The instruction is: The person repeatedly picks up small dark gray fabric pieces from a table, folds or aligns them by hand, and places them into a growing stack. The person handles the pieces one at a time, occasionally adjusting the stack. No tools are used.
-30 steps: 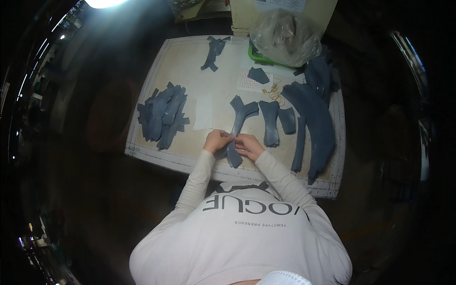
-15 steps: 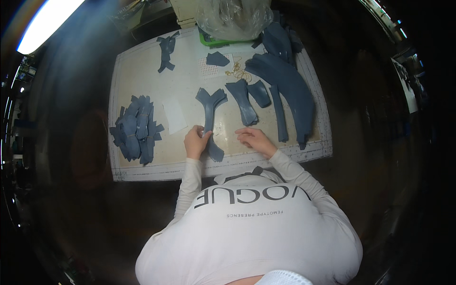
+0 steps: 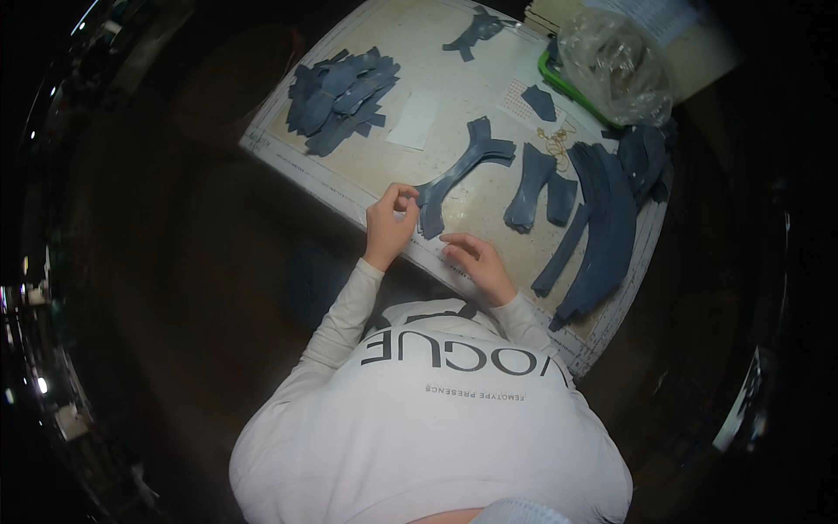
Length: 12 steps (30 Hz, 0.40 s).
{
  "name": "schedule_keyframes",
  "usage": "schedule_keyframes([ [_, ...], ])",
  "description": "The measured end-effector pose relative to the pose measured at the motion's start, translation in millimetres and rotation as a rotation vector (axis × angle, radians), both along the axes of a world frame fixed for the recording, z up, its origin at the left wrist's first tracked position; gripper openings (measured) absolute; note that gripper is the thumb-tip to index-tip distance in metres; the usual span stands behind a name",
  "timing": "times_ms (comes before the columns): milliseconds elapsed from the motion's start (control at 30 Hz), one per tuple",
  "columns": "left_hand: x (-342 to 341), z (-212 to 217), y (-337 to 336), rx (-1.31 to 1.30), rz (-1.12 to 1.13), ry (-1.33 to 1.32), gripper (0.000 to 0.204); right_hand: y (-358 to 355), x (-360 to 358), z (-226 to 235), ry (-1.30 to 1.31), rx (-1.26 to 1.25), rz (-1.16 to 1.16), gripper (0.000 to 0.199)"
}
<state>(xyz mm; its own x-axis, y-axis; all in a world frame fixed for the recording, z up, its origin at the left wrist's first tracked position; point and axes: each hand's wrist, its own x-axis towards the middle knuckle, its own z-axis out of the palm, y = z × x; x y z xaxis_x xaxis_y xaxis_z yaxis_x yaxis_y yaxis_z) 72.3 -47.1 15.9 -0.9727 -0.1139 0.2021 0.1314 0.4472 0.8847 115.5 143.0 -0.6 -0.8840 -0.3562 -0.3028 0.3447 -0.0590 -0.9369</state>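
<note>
A stack of flat, Y-shaped blue-grey cut pieces (image 3: 461, 168), possibly leather or similar sheet, lies near the table's front edge. My left hand (image 3: 391, 223) is at the stack's near left tip, thumb and fingers closed in a pinch. Whatever is between those fingertips is too small to make out. To the right of the stack's near end, my right hand (image 3: 480, 264) rests low over the edge with curved fingers apart, holding nothing visible. Beyond it lie a waisted stack of blue-grey pieces (image 3: 529, 188) and a shorter blue-grey stack (image 3: 561, 199).
Tied bundles of blue-grey pieces (image 3: 340, 96) pile up at the left, beside a white paper sheet (image 3: 414, 120). Long curved blue-grey pieces (image 3: 607, 236) lie at right. Yellow bands (image 3: 556, 140), a green tray (image 3: 572, 94) and a clear plastic bag (image 3: 615, 65) are farther back.
The view has turned, so the table now sits slanted. My left hand has shifted from the stack's narrow middle to its near left tip. My right hand remains near the stack, fingers apart.
</note>
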Motion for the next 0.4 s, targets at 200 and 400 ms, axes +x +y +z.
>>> schedule_keyframes([
  [200, 126.5, -103.4, -45.6, -0.096, 0.486, -0.113, 0.019, -3.7, 1.7, -13.1, 0.114, 0.150, 0.365, 0.019],
  [400, 391.0, -278.3, -72.1, -0.164, 0.359, -1.336, 0.030, -53.0, 18.7, -13.9, 0.035, 0.017, 0.460, 0.022],
])
